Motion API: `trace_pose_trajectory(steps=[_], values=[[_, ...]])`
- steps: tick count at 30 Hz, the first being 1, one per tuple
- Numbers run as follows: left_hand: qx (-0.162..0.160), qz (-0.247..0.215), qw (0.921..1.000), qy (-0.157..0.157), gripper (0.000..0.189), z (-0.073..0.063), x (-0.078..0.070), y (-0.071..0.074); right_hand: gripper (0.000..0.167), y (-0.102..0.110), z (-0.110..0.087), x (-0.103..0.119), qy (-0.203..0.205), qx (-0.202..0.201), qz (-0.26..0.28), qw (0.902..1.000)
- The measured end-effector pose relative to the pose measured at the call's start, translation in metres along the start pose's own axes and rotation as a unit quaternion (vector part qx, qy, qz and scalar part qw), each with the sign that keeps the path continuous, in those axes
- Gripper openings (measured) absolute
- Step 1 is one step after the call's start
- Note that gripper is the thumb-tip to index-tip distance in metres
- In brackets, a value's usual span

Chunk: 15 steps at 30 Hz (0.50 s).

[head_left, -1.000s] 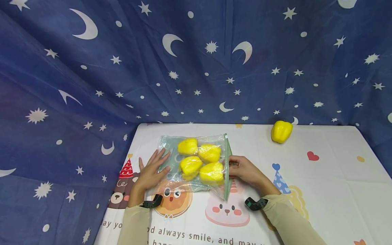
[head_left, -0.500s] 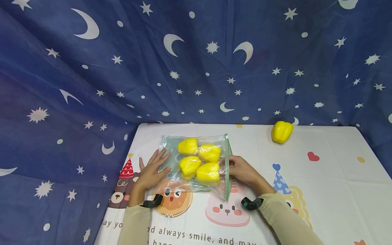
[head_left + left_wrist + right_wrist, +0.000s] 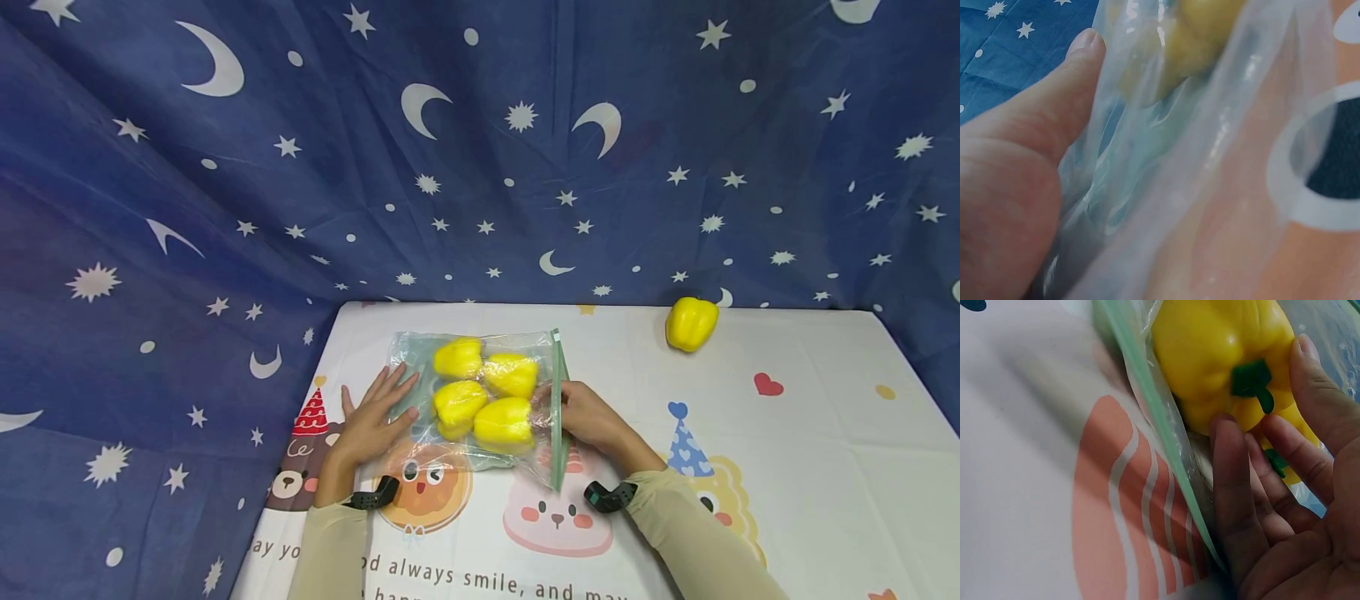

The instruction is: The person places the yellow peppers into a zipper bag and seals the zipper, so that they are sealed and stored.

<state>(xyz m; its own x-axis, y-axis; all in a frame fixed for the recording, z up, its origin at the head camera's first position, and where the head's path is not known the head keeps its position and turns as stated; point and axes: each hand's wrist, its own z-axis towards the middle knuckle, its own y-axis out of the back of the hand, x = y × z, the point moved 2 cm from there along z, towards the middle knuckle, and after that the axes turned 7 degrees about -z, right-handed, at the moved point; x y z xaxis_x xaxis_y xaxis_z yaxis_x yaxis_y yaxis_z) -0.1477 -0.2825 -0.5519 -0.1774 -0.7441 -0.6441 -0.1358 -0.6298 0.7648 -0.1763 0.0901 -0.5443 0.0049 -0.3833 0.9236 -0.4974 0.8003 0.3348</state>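
While one pepper [image 3: 692, 324] lies apart, spread left hand [image 3: 372, 427] touches bag [image 3: 422, 350]; relaxed right hand [image 3: 595, 415] touches bagged pepper [image 3: 501, 427].

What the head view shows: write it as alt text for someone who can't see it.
A person's right grip reaches into the open end of a clear bag holding at least four yellow peppers. The left grip rests spread on the bag's other end. A lone yellow pepper lies near the table's back edge, before a starry blue curtain.
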Motion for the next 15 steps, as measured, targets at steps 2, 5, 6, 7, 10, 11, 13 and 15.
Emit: trace_pose_trajectory(steps=[2, 5, 6, 7, 10, 11, 13, 15], values=[[-0.001, 0.0, 1.0, -0.001, 0.06, 0.0, 0.0, 0.0, 0.028, 0.0, 0.001, 0.001, 0.003, 0.001, -0.006, 1.0], [0.0, -0.001, 1.0, -0.002, 0.06, 0.0, 0.0, 0.0, 0.028, -0.001, 0.003, 0.002, -0.003, 0.002, -0.009, 0.9999], [-0.001, -0.002, 1.0, -0.002, 0.06, 0.0, 0.0, 0.0, 0.028, -0.001, 0.004, 0.002, -0.004, 0.003, -0.009, 1.0], [-0.001, -0.002, 1.0, -0.003, 0.06, 0.0, 0.0, 0.001, 0.028, -0.002, 0.004, 0.003, -0.004, 0.004, -0.007, 1.0], [-0.003, -0.002, 1.0, -0.003, 0.059, -0.001, 0.0, 0.001, 0.028, -0.004, 0.006, 0.004, -0.003, 0.004, -0.016, 0.9999], [-0.003, -0.003, 1.0, -0.003, 0.059, -0.001, 0.0, 0.001, 0.028, -0.005, 0.008, 0.004, -0.002, 0.005, -0.017, 0.9998], [-0.005, -0.004, 1.0, -0.003, 0.059, -0.001, 0.0, 0.001, 0.027, -0.007, 0.01, 0.004, -0.004, 0.005, -0.023, 0.9997], [-0.005, -0.006, 1.0, -0.004, 0.059, -0.001, 0.001, 0.001, 0.028, -0.009, 0.011, 0.003, -0.005, 0.004, -0.026, 0.9996]])
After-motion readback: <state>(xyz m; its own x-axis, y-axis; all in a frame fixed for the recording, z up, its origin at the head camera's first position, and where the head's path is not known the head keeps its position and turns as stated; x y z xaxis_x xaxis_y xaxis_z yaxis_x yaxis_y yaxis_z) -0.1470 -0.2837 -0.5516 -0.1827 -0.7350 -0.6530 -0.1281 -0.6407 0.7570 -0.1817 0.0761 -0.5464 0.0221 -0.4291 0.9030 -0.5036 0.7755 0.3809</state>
